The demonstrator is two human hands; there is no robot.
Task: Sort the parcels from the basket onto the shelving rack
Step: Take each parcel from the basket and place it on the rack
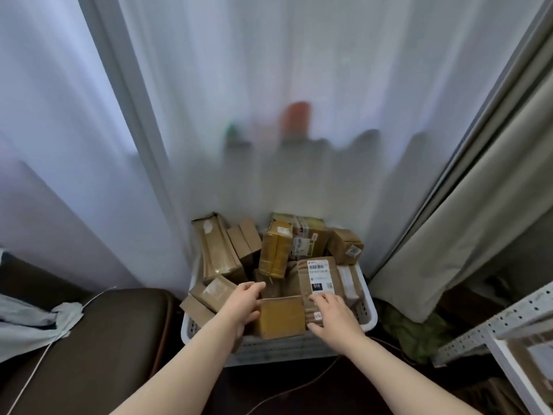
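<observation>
- My left hand (244, 304), fingers loosely straight, touches the left side of a small brown box (282, 317).
- My right hand (332, 313), fingers spread, rests on a labelled parcel (321, 277) just right of the box.
- Both parcels lie in the white basket (284, 350) near me; the rack (508, 319) stands on the right.

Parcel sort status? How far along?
Done: cannot tell; the shelving rack at the right edge is mostly cropped and blurred. In hand: left hand and right hand flank a small brown box at the near side of the basket, not yet lifted out. Left: the basket is piled full of parcels.
</observation>
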